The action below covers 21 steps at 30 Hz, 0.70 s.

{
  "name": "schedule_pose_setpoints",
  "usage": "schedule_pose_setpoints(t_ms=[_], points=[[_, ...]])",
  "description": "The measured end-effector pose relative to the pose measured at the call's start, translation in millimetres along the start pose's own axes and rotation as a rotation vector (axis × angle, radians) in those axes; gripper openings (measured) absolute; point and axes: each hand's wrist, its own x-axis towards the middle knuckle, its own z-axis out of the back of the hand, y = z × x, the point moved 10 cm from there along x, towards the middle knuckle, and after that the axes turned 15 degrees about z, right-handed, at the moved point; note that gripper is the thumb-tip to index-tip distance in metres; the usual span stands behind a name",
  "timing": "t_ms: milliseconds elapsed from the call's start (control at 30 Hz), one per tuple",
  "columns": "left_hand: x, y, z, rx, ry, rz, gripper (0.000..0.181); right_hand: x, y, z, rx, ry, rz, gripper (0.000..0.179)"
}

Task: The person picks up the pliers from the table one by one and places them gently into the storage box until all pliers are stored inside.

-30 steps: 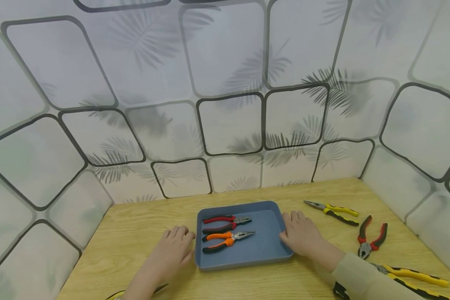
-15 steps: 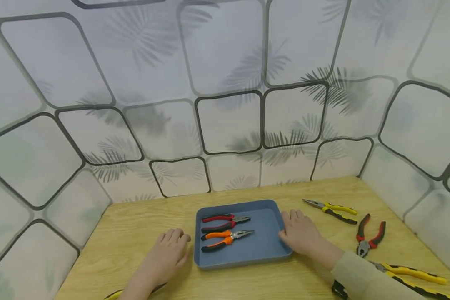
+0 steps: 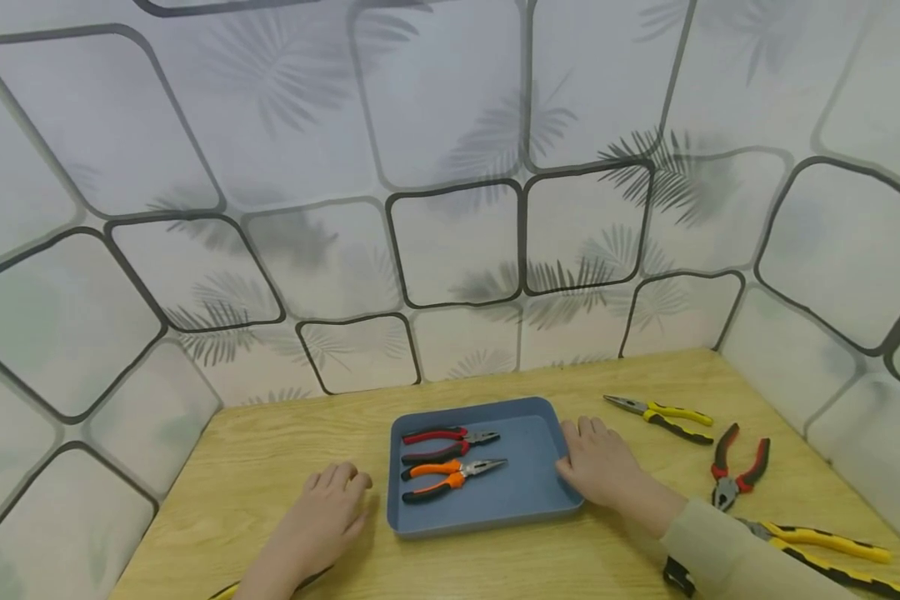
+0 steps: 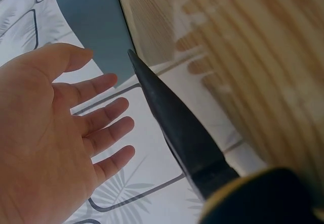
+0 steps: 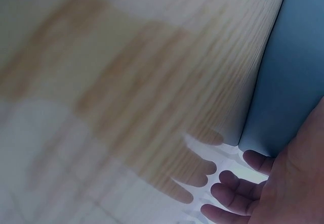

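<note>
My left hand (image 3: 321, 515) is just left of the blue tray (image 3: 525, 493), apart from it, with fingers loosely bent; the left wrist view shows the hand (image 4: 55, 128) holding nothing. My right hand (image 3: 602, 462) rests against the tray's right side, its thumb at the rim; in the right wrist view its fingers (image 5: 235, 201) look relaxed and the thumb is hidden. Inside the tray, at the left, lie red-and-black combination pliers (image 3: 450, 446) and, nearer me, orange-and-black long-nose pliers (image 3: 453, 479). Dark-jawed pliers (image 4: 177, 123) lie by my left wrist, mostly hidden in the head view.
On the wooden table (image 3: 285, 437), to the right, lie yellow-and-black long-nose pliers (image 3: 663, 418), red-and-black pliers (image 3: 738, 471) and larger yellow-handled pliers (image 3: 825, 542), partly behind my right sleeve (image 3: 720, 550). A black object (image 3: 677, 577) shows beside the sleeve. Patterned walls (image 3: 465, 250) enclose the back and sides.
My left hand has drawn away from the tray's left side, leftward and slightly toward me. The right hand stays at the tray; the tray and pliers keep their places.
</note>
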Motion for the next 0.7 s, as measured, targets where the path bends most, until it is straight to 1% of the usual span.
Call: schedule_pose_setpoints(t_ms=[133, 267, 367, 500, 700], points=[[-3.0, 3.5, 0.4, 0.005, -0.023, 0.004, 0.023, 0.1, 0.3, -1.6, 0.013, 0.019, -0.005, 0.043], [-5.7, 5.8, 0.1, 0.012, -0.038, 0.006, 0.023, 0.3, 0.2, -0.8, 0.002, 0.008, -0.003, 0.045], [-7.5, 7.8, -1.3, 0.013, -0.029, 0.009, 0.023, 0.3, 0.2, -0.2, -0.003, 0.001, -0.001, 0.046], [-9.6, 12.3, -2.8, -0.009, -0.004, 0.021, 0.022, 0.4, 0.0, -1.4, 0.006, 0.016, -0.006, 0.046], [-11.8, 22.5, -4.4, -0.042, 0.02, 0.058, 0.022, -0.1, -0.3, -2.8, 0.011, 0.027, -0.009, 0.044]])
